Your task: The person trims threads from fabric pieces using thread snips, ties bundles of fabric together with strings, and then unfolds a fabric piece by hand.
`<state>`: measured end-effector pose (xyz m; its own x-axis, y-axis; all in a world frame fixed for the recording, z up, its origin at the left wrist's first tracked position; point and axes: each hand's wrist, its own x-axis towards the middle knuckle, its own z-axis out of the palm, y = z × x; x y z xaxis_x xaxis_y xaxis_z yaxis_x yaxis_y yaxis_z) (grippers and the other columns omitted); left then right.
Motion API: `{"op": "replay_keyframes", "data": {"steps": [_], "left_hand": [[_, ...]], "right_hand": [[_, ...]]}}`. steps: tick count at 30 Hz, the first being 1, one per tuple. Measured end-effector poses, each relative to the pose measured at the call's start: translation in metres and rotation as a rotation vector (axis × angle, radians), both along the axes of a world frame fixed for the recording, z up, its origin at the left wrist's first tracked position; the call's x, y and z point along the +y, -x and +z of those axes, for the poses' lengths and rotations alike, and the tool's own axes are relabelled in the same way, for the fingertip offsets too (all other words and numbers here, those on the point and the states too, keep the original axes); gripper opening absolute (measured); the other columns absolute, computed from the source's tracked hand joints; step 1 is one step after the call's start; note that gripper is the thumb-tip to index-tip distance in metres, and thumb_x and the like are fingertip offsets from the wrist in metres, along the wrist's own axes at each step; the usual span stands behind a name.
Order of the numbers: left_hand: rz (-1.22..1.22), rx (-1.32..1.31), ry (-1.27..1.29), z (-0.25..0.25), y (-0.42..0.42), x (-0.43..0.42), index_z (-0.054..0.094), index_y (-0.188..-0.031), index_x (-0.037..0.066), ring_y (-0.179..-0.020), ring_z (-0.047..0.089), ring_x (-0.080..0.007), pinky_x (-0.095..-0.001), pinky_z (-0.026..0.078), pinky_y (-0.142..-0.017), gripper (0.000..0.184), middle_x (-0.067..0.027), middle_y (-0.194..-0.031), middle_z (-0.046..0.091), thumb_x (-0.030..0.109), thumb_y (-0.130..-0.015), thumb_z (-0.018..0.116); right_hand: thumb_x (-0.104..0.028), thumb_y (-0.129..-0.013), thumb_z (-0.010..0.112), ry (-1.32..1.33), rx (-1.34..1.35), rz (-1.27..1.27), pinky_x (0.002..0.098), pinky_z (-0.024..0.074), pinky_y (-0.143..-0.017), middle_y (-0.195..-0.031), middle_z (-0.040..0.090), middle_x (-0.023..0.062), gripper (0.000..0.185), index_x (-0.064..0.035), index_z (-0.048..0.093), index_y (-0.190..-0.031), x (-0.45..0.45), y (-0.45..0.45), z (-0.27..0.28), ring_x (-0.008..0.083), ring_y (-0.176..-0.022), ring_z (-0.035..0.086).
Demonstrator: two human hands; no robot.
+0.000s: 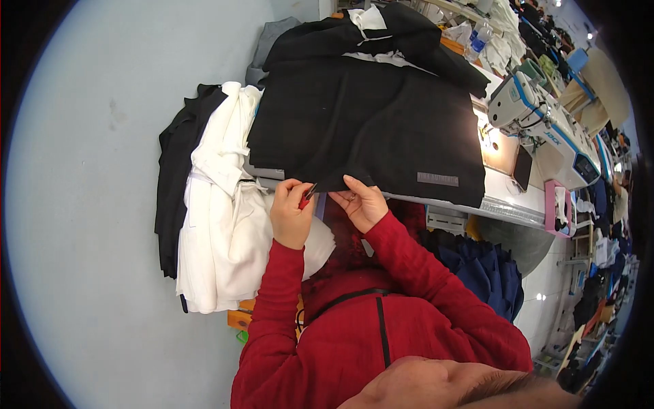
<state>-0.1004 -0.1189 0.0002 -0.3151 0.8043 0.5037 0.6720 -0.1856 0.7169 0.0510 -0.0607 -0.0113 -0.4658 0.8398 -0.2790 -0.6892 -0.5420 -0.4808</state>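
Note:
A large black cloth (388, 129) lies spread over the table, with a grey printed label (438, 178) near its front right corner. At the cloth's front edge, my left hand (291, 208) is closed around small red-handled snips (306, 198), whose dark tips touch or nearly touch the fabric. Just to the right, my right hand (361, 203) pinches the same edge between thumb and fingers, the thumb on top. The two hands are a short distance apart.
White cloth (228, 225) and black cloth (178, 177) hang at the left. A sewing machine (545, 129) stands at the right, beside a phone (522, 168) and a pink tray (550, 208). Dark blue cloth (477, 269) lies below the table. Bottles (479, 39) stand at the back.

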Motion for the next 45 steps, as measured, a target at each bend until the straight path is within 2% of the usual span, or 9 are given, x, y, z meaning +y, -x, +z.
{"op": "replay_keyframes", "data": {"steps": [4,5,8,13,24,27,33,42,45], "left_hand": [[0.013,-0.173,0.131,0.002,-0.017,-0.018,0.059,-0.102,0.002,-0.078,0.057,-0.0228,-0.0302,0.046,-0.066,0.027,-0.0094,-0.091,0.055,0.009,-0.076,0.066],[-0.009,-0.317,0.189,-0.004,-0.021,-0.025,0.055,-0.108,-0.001,-0.075,0.056,-0.0167,-0.0275,0.046,-0.065,0.034,-0.0076,-0.09,0.057,0.014,-0.08,0.065],[-0.125,-0.721,0.287,-0.015,-0.03,-0.041,0.055,-0.109,-0.004,-0.074,0.053,-0.011,-0.0255,0.046,-0.066,0.034,-0.0052,-0.088,0.059,0.017,-0.083,0.064],[-0.232,-0.981,0.402,-0.011,-0.044,-0.048,0.057,-0.107,-0.001,-0.059,0.049,-0.002,-0.0165,0.038,-0.049,0.031,-0.0001,-0.075,0.058,0.021,-0.085,0.063],[-0.198,-1.024,0.43,-0.003,-0.059,-0.036,0.056,-0.096,0.001,-0.049,0.047,-0.0042,-0.0167,0.037,-0.04,0.024,-0.001,-0.067,0.055,0.02,-0.084,0.064],[-0.194,-1.032,0.429,0.002,-0.061,-0.035,0.056,-0.096,0.001,-0.048,0.047,-0.0043,-0.0166,0.036,-0.04,0.024,-0.001,-0.066,0.054,0.021,-0.084,0.064],[-0.198,-1.04,0.418,0.003,-0.064,-0.034,0.056,-0.094,0.003,-0.047,0.046,-0.0038,-0.0166,0.036,-0.039,0.023,-0.0004,-0.065,0.054,0.022,-0.085,0.063],[-0.194,-0.999,0.389,0.001,-0.067,-0.034,0.056,-0.094,0.003,-0.047,0.046,-0.0032,-0.0165,0.035,-0.039,0.021,0.0007,-0.065,0.053,0.022,-0.086,0.062],[-0.195,-0.986,0.396,0.001,-0.067,-0.033,0.056,-0.094,0.003,-0.047,0.046,-0.0031,-0.0165,0.035,-0.039,0.021,0.0008,-0.065,0.053,0.022,-0.086,0.062]], "right_hand": [[-0.007,-0.086,0.057,-0.023,-0.027,0.014,0.0401,0.0504,-0.084,-0.09,0.066,0.0117,0.01,0.0002,0.064,-0.086,-0.003,-0.006,0.002,0.0226,-0.085,0.065],[-0.006,-0.085,0.057,-0.017,-0.037,0.012,0.0405,0.0504,-0.084,-0.09,0.066,0.012,0.009,0.0008,0.064,-0.085,-0.004,-0.006,0.006,0.0229,-0.084,0.065],[-0.005,-0.085,0.058,-0.023,-0.079,0.007,0.0392,0.0509,-0.082,-0.089,0.065,0.0117,0.008,0.0024,0.062,-0.086,-0.009,-0.004,0.01,0.0229,-0.083,0.064],[-0.003,-0.083,0.06,-0.024,-0.096,0.019,0.0372,0.0514,-0.081,-0.088,0.064,0.0118,0.005,0.0022,0.059,-0.082,-0.012,-0.004,0.003,0.0244,-0.083,0.063],[-0.003,-0.084,0.059,-0.042,-0.063,0.001,0.0351,0.0514,-0.074,-0.085,0.064,0.0144,0.005,0.0015,0.057,-0.083,-0.019,-0.009,0.006,0.025,-0.083,0.064],[-0.006,-0.083,0.062,-0.033,-0.101,-0.01,0.0304,0.0491,-0.061,-0.081,0.064,0.011,0.008,-0.0009,0.059,-0.077,-0.022,-0.009,0.012,0.0189,-0.073,0.063],[-0.009,-0.083,0.062,-0.022,-0.135,0.047,0.0293,0.0455,-0.051,-0.074,0.063,0.0079,0.007,-0.0046,0.058,-0.08,-0.027,-0.012,0.012,0.0153,-0.062,0.059],[-0.01,-0.084,0.06,-0.038,-0.091,0.051,0.0281,0.0434,-0.049,-0.075,0.063,0.0065,0.005,-0.0064,0.057,-0.084,-0.027,-0.013,0.006,0.0149,-0.061,0.06],[-0.006,-0.086,0.057,-0.025,-0.003,0.049,0.0312,0.0521,-0.063,-0.085,0.065,0.0164,0.009,0.0018,0.059,-0.084,-0.025,-0.016,-0.003,0.0219,-0.075,0.064]]}}
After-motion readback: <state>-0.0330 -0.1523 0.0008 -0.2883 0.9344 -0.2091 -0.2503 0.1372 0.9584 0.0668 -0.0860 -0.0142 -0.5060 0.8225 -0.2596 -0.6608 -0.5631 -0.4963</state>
